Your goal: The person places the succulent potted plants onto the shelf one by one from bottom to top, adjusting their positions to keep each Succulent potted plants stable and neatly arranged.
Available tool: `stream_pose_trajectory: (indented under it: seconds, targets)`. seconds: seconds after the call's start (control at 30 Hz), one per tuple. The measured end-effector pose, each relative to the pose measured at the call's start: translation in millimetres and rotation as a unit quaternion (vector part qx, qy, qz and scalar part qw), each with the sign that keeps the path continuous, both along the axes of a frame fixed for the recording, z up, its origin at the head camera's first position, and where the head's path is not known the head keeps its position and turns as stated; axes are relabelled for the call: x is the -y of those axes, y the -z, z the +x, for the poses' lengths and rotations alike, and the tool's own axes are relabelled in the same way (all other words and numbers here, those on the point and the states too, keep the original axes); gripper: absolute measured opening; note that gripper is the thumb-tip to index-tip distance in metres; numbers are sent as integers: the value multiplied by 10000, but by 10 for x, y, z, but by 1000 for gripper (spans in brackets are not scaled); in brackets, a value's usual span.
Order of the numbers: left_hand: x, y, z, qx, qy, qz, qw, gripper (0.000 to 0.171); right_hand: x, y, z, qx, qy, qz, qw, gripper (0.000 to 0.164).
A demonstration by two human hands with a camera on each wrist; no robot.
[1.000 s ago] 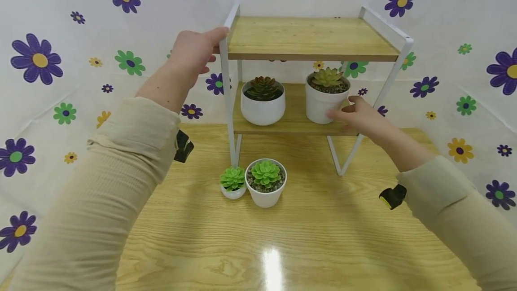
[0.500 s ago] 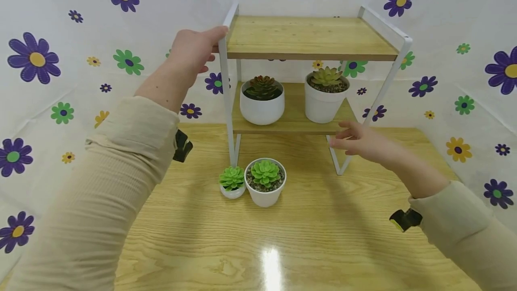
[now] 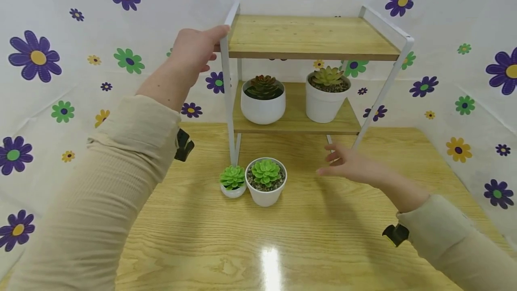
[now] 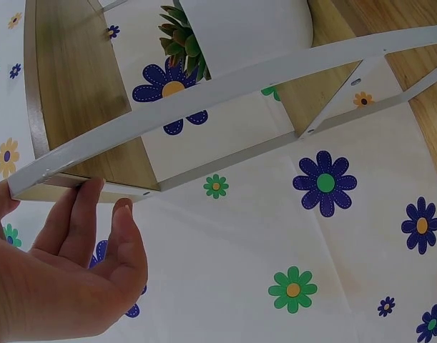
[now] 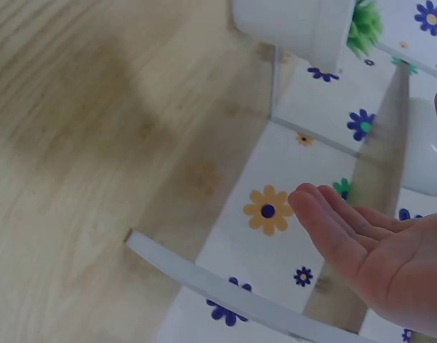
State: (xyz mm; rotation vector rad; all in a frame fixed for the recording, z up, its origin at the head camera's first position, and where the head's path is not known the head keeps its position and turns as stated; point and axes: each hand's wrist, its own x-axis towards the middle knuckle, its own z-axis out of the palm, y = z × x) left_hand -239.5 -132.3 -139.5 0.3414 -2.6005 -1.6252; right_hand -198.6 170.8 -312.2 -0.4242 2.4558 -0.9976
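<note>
My left hand (image 3: 193, 53) grips the upper left corner of a two-tier plant shelf (image 3: 311, 35) with wooden boards and white metal legs. In the left wrist view, its fingers (image 4: 82, 221) curl under the frame's corner. On the lower board stand a rounded white pot with a dark reddish succulent (image 3: 263, 107) and a taller white pot with a yellow-green succulent (image 3: 324, 104). My right hand (image 3: 355, 164) hovers in front of the shelf's right leg, fingers relaxed and holding nothing. Left of it, a white pot with a bright green succulent (image 3: 265, 192) stands on the table.
A small white bowl with a green succulent (image 3: 233, 185) touches or nearly touches that table pot, by the shelf's front left leg. The wooden table (image 3: 202, 246) spreads out in front. A white flower-patterned cloth (image 3: 133, 21) hangs behind and at the sides.
My right hand has let go of the yellow-green succulent's pot on the lower board and moved down, toward the table. My left hand keeps its place on the shelf corner.
</note>
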Motion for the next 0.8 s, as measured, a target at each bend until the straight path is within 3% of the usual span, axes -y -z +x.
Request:
stream_pose_trajectory:
  seconds: [0.23,0.63,0.8]
  targets:
    - [-4,-5,0,-1,-39,42,10000,58,142,239,-9,218,-192,-252,9993,99]
    - [10,-4,7,1,-56,0,10000,57,408,556,-57,-633,-374,-917,9931,98]
    - [5,-2,1,-20,-28,21,10000,57,485,625,-51,-673,-451,-1027,9914,102]
